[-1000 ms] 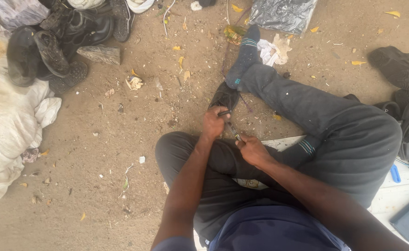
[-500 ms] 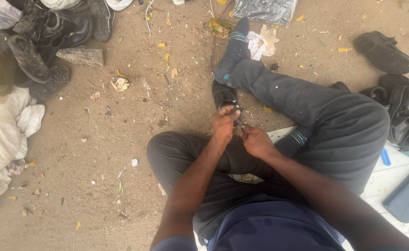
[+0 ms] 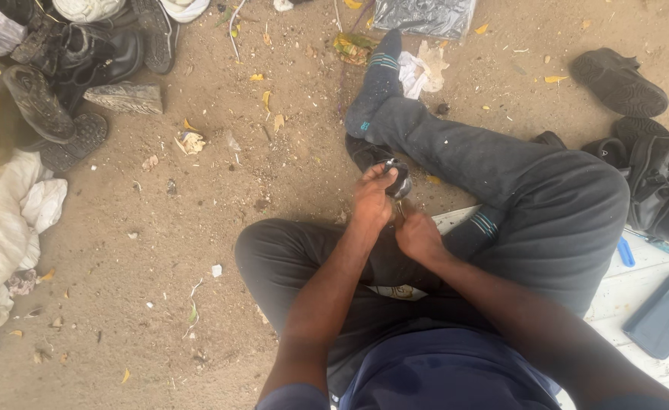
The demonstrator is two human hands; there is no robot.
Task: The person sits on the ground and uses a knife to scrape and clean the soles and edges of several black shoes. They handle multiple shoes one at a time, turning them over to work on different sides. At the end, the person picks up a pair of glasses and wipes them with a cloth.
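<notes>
I sit on the sandy ground with one leg folded and the other stretched out. My left hand [image 3: 371,199] grips a small round black object [image 3: 400,176] above my lap; it may be a tin or a shoe part, too small to tell. My right hand [image 3: 418,234] sits just below and right of it, fingers closed, pinching something thin that I cannot make out. A black shoe [image 3: 366,152] lies under the small black object, beside my socked foot [image 3: 374,85].
A heap of worn black shoes and boots [image 3: 68,68] lies at the top left, next to white sacks [image 3: 4,243]. More black shoes [image 3: 619,80] rest at the right. A white board [image 3: 638,285] under me carries a dark flat case [image 3: 665,315] and a blue pen [image 3: 626,252].
The view has shifted slightly, so my hands and legs sit a little higher in frame. Both hands stay together on the small black object, with only small finger movements.
</notes>
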